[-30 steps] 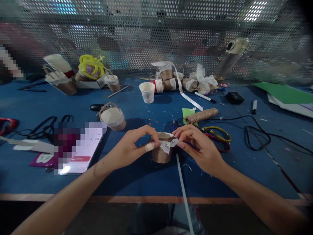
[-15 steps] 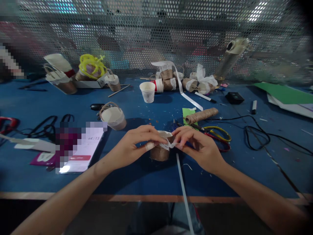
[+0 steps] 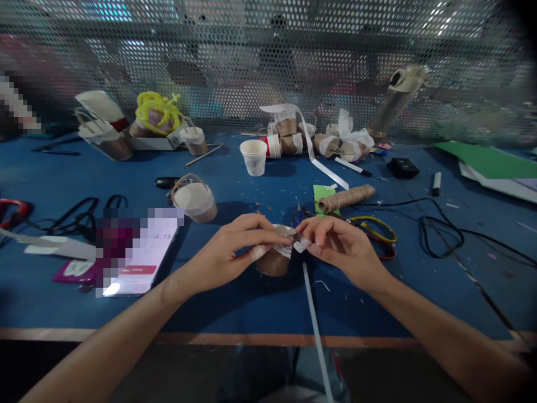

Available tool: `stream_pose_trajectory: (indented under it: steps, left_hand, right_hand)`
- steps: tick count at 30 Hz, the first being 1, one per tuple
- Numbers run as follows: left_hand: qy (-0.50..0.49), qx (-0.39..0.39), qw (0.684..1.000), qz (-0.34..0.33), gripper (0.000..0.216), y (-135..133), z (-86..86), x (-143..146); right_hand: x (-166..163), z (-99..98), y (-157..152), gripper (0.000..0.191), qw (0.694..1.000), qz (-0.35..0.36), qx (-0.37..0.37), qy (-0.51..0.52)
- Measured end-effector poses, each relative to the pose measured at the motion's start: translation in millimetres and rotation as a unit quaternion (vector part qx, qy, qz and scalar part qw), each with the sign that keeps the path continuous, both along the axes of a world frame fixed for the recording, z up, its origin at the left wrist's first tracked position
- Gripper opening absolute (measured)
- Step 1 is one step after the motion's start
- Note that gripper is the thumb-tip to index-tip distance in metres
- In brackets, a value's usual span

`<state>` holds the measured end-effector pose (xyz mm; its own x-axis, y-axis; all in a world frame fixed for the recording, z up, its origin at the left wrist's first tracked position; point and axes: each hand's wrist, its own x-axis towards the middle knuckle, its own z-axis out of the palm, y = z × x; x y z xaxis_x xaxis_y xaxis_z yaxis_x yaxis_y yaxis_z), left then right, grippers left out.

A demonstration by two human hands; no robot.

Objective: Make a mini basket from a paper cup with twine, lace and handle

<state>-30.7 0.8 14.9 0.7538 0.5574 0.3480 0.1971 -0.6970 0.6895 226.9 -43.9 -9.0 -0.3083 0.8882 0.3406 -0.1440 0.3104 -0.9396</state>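
Note:
A small cup wrapped in brown twine (image 3: pixel 273 265) stands on the blue table in front of me. My left hand (image 3: pixel 230 244) grips its rim from the left, fingers closed over the white lace there. My right hand (image 3: pixel 346 250), on the cup's right, pinches the loose end of the white lace strip (image 3: pixel 301 244) between thumb and fingers. The lace runs along the front of the rim, partly hidden by my left fingers. Beneath my right hand, a narrow white strip (image 3: pixel 311 302) trails over the table edge.
A cup with a twine handle (image 3: pixel 196 200) is left of my hands, beyond a phone (image 3: pixel 145 263). On the right lie a twine roll (image 3: pixel 347 197), scissors (image 3: pixel 380 228) and a black cable (image 3: pixel 440 235). Further back are a white paper cup (image 3: pixel 254 158) and several wrapped cups.
My right hand has moved slightly right with the lace end, pulling it away from the cup. My left hand keeps its hold, and the cup has shifted slightly left.

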Motion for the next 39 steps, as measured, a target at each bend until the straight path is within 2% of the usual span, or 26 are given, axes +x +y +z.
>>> stream_pose_trajectory:
  steps: [10,18,22,26,34,39]
  left_hand:
    - [0.015,0.113,0.993,-0.006,0.033,-3.1,-2.0,3.7]
    - [0.022,0.14,0.99,-0.004,0.037,-4.3,-0.6,6.2]
    - [0.036,0.166,0.985,-0.006,0.041,-3.6,0.0,5.8]
    - [0.055,0.196,0.979,0.0,0.042,-3.9,0.0,7.3]
    - [0.034,0.17,0.985,0.008,0.026,-6.4,-2.5,11.3]
    - [0.035,0.145,0.989,0.019,0.023,-9.1,-4.1,12.5]
  right_hand:
    - [-2.5,5.6,-2.8,0.015,0.993,-0.002,0.085,-0.084]
    - [0.6,7.7,-1.7,0.018,0.998,0.018,0.054,-0.037]
    - [0.8,9.8,-2.2,0.019,0.996,0.025,0.066,-0.061]
    - [-2.3,10.7,-3.2,0.018,0.991,0.0,0.078,-0.105]
    - [-9.8,7.8,-5.0,0.019,0.974,-0.084,0.15,-0.148]
    - [-13.5,10.3,-5.5,0.021,0.955,-0.117,0.209,-0.176]
